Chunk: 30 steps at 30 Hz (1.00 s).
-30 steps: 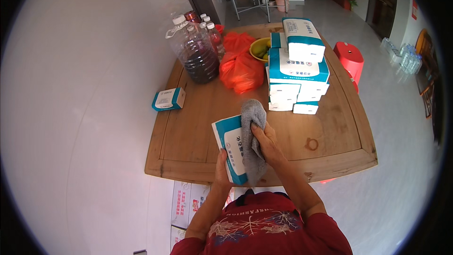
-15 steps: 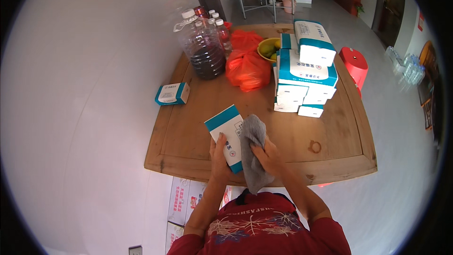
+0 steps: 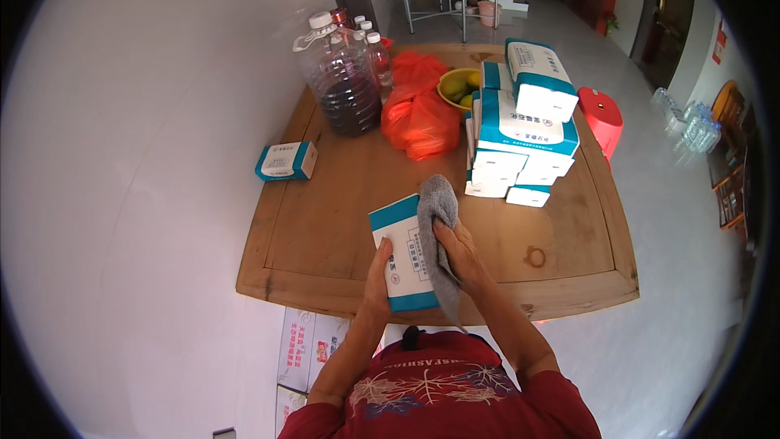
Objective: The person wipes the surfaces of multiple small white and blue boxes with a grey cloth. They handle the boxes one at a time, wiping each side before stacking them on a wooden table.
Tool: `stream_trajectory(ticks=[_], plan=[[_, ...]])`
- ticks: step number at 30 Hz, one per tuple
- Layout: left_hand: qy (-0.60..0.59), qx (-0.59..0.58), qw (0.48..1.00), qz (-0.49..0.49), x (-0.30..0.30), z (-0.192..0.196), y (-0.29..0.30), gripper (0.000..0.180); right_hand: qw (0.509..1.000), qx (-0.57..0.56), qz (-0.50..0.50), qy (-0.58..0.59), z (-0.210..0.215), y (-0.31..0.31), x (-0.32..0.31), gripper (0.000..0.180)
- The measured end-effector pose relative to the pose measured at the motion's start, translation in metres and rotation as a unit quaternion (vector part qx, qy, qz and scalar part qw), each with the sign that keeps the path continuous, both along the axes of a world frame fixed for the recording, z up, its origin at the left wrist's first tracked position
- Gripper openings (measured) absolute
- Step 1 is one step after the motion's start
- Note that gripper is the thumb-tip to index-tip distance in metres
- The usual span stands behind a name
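Observation:
Near the front of the wooden table, my left hand (image 3: 379, 278) grips the left edge of a white and teal tissue box (image 3: 404, 218), thumb on its face. The box stands tilted toward me. My right hand (image 3: 463, 254) is closed on a grey cloth (image 3: 437, 195), which lies against the box's right side and hangs down past its lower corner. My right fingertips are hidden behind the cloth. A similar single box (image 3: 280, 164) sits at the table's left edge, and a stack of such boxes (image 3: 524, 126) rises at the right.
On the wooden table (image 3: 341, 228), a large bottle of dark liquid (image 3: 349, 106) stands at the back left. Red plastic bags (image 3: 418, 122) and a yellow bowl of fruit (image 3: 460, 88) lie beside the stack. A red stool (image 3: 601, 118) stands beyond the right edge.
The box has turned more upright and shifted slightly right and down. The cloth has moved up along its right side, with my right hand still holding it. The view has shifted a little.

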State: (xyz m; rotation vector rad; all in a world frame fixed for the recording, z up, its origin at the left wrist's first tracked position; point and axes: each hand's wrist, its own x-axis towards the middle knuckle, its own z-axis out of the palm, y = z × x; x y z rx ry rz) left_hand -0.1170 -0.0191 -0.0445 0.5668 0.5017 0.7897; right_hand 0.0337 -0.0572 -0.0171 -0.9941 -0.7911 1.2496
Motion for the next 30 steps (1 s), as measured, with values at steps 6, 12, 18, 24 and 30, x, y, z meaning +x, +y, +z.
stream_trajectory(ticks=[6,12,18,24,30], plan=[[-0.03,0.023,0.995,0.093,0.006,0.023,0.023,0.053,0.97,0.023,-0.006,-0.241,-0.032,-0.031,0.0,0.041],[0.064,0.04,0.989,0.13,0.013,-0.023,0.081,0.045,0.987,-0.052,-0.006,-0.151,-0.046,-0.056,-0.001,0.031],[0.208,0.121,0.954,0.177,0.064,-0.019,0.104,0.057,0.763,0.025,-0.181,-0.62,-0.096,-0.069,0.023,0.034],[0.265,0.181,0.935,0.15,0.097,-0.033,0.135,0.052,0.691,0.032,-0.168,-0.703,-0.083,-0.065,0.012,0.05],[0.244,0.226,0.933,0.137,0.125,-0.058,0.159,0.042,0.703,0.012,-0.154,-0.694,-0.09,-0.063,0.014,0.049]])
